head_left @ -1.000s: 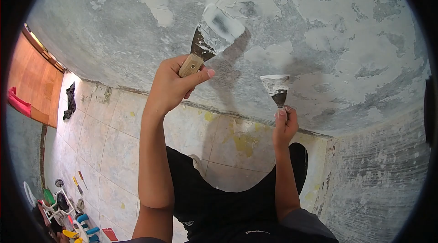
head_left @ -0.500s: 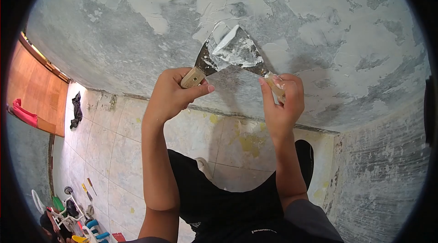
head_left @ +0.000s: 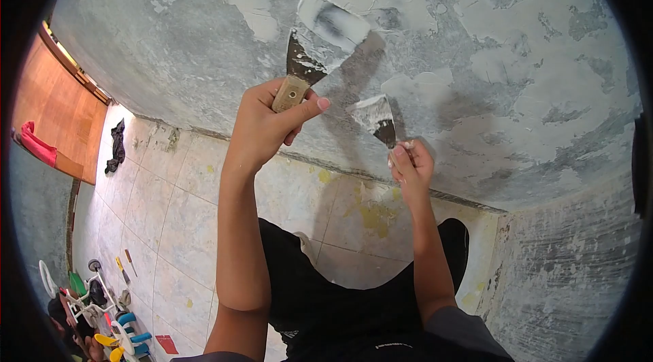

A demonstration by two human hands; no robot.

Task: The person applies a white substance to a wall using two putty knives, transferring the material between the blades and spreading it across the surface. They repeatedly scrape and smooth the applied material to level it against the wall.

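Note:
My left hand [head_left: 269, 120] grips the wooden handle of a putty knife [head_left: 303, 66], its dark blade smeared with white putty. A thick white band of putty [head_left: 333, 22] shows along the far edge of that blade, over the wall. In my right hand [head_left: 413, 163] is a second putty knife [head_left: 377, 117], its blade pointing up and left and mostly coated white. The two blades are apart, both in front of the grey wall [head_left: 204, 56], which carries patches of pale putty.
A tiled floor [head_left: 183, 226] lies below the wall. Toys and a small white-framed ride-on [head_left: 95, 301] stand at lower left, near two hand tools [head_left: 126, 269]. Black cloth [head_left: 117, 147] lies by the wooden door [head_left: 64, 110], where a pink cloth [head_left: 37, 144] hangs.
My right hand has moved down with its putty knife, away from the left blade. The left putty knife has turned more upright, and the blades no longer overlap.

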